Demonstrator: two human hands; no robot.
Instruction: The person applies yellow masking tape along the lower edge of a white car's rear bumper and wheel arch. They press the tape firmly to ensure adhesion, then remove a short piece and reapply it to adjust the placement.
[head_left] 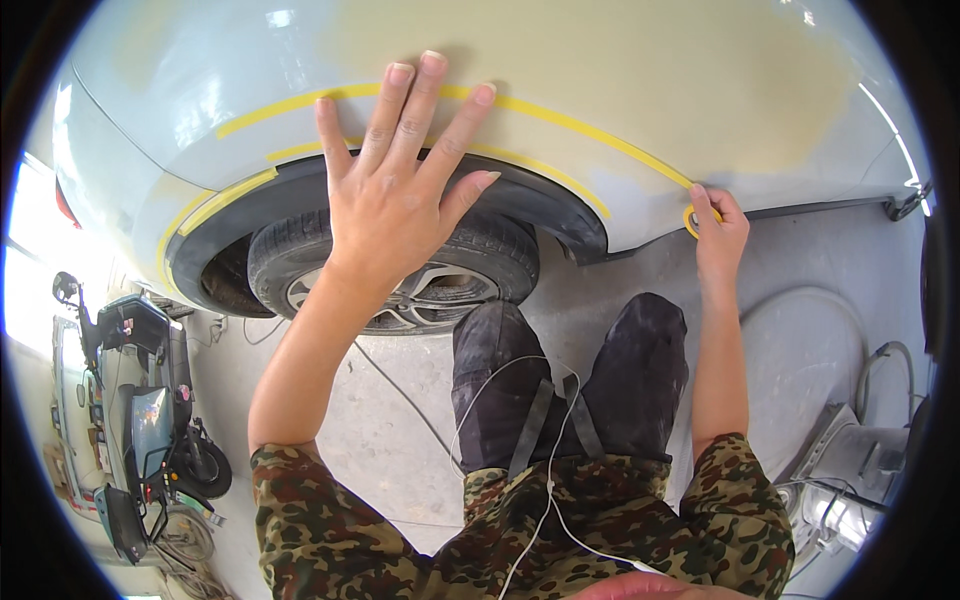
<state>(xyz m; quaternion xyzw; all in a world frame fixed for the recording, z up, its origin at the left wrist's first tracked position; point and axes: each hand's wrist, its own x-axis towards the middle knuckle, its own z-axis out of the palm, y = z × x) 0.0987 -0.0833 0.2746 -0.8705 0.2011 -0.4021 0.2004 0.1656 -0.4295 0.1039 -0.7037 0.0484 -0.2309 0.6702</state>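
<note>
My left hand (390,195) lies spread against the car body panel (620,60), its fingers across a strip of yellow masking tape (560,117) that curves above the wheel arch. From that strip the tape runs down to the right, to a small yellow tape roll (690,220) pinched in my right hand (722,232). Part of the roll is hidden behind the fingers. Shorter yellow tape pieces follow the arch edge, one left of my hand and one to its right. Below my left hand are the black arch trim (575,215) and the wheel (440,290).
A parked scooter (150,420) stands at the left. Grey equipment with hoses (845,480) sits at the lower right. A thin dark cable (400,395) crosses the concrete floor (390,470), and a white cord (548,510) hangs over my lap. My knees are bent close to the wheel.
</note>
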